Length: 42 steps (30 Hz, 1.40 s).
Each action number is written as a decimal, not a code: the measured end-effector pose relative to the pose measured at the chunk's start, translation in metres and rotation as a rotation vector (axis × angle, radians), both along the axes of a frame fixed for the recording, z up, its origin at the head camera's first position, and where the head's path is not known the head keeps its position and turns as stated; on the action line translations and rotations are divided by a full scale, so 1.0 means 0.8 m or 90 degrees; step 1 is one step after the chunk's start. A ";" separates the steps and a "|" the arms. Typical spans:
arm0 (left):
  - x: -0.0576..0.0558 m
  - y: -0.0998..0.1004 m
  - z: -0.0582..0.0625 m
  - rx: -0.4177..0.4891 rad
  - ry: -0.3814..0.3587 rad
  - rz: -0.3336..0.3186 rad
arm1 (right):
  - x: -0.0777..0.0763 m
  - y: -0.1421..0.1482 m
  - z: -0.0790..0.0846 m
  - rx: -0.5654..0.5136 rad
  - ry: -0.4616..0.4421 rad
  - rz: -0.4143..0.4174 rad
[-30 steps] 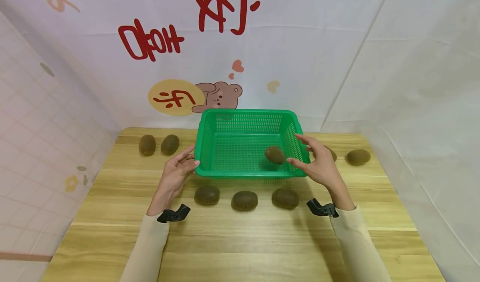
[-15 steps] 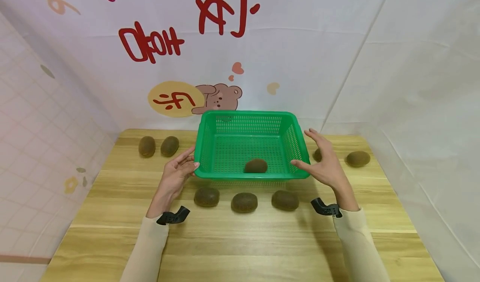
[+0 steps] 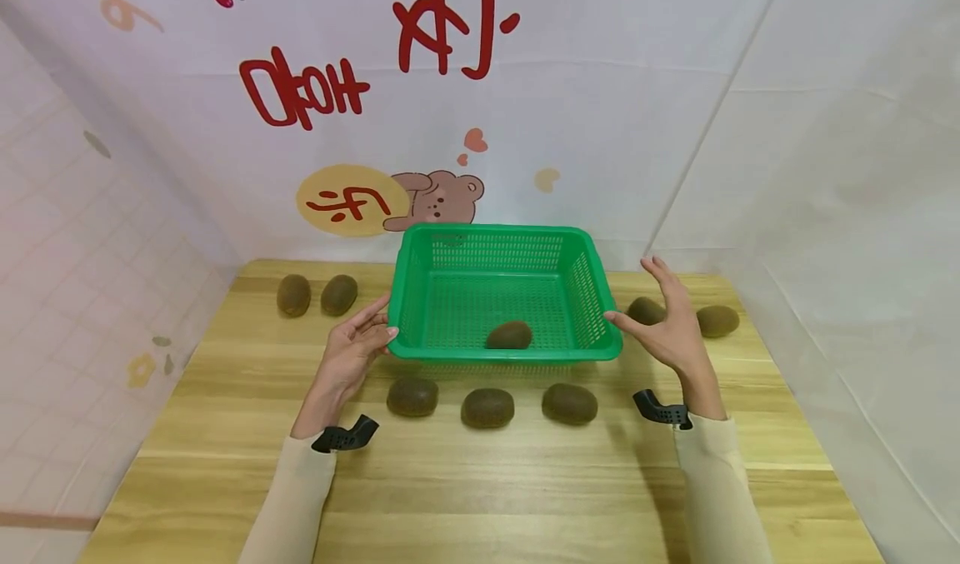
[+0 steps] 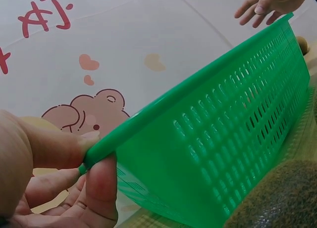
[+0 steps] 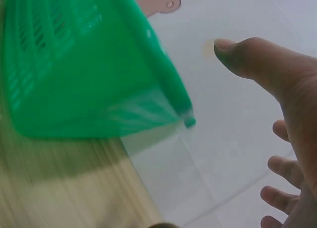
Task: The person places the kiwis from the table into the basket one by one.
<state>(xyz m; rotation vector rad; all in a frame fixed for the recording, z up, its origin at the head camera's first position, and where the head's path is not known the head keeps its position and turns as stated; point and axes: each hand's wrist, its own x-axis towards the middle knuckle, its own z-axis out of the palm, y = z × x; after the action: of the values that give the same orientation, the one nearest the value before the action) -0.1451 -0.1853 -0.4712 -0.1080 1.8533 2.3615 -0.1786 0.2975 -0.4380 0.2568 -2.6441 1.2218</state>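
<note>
Left hand (image 3: 350,354) pinches the basket (image 3: 487,297) at its left end, centre frame, long axis running across. Right hand (image 3: 672,335) — spread, holding nothing — is nearer the inner kiwi (image 3: 645,310), right of frame, which shows between thumb and forefinger; contact not determinable.

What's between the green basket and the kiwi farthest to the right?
In the head view, another kiwi and the right hand show between them.

We saw a green, slot-patterned basket (image 3: 495,252), brown kiwis (image 3: 487,408) in and around it, a yellowish wood-grained table (image 3: 525,489) beneath it, and, behind it, a white backdrop (image 3: 615,131) printed with red lettering (image 3: 487,27) and a pinkish-brown bear (image 3: 453,202).
</note>
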 end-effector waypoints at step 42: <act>0.004 0.001 -0.002 -0.008 0.005 0.004 | -0.018 0.059 -0.099 -0.036 -0.165 -0.180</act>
<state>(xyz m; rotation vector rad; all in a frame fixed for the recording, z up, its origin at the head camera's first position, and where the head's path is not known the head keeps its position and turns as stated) -0.1418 -0.1846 -0.4727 -0.1050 1.8735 2.3582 -0.1933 0.3448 -0.5175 -0.2960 -2.7268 1.3052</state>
